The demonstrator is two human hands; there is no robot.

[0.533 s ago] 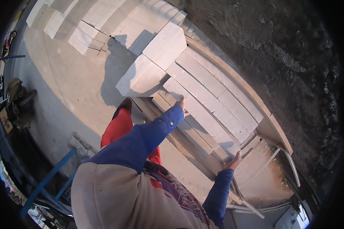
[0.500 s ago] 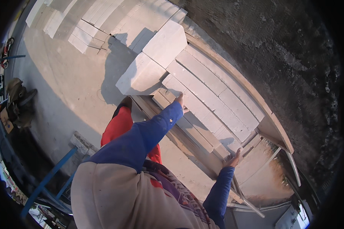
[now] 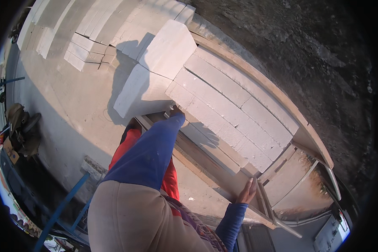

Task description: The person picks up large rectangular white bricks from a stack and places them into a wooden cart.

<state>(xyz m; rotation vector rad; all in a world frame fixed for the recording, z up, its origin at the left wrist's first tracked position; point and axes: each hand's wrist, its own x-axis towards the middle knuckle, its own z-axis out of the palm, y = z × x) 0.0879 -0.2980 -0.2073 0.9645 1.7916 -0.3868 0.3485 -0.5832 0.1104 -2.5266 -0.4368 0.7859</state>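
Observation:
Pale concrete blocks lie side by side in the top layer (image 3: 222, 113) of a wooden-framed cart. A lower block (image 3: 212, 145) shows in front of them, under my hand's shadow. My left hand (image 3: 177, 112) is down at this block's far left end, fingers bent and partly hidden, so its grip is unclear. My right hand (image 3: 247, 191) is near the block's other end, at the cart's right end, with its fingers stretched upward and nothing in them. Two larger-looking blocks (image 3: 168, 46) stand upright at the cart's left end.
The cart's far wooden rail (image 3: 256, 73) curves beside dark rough ground (image 3: 306, 50). Metal handles (image 3: 287, 229) stick out on the right. More block stacks (image 3: 86, 46) stand at upper left. A blue-handled tool (image 3: 63, 201) and a dark heap (image 3: 23, 128) lie to the left.
Both hands have left the front block of the top layer and moved down toward the lower block. The gap behind that front block has narrowed. The view has shifted slightly.

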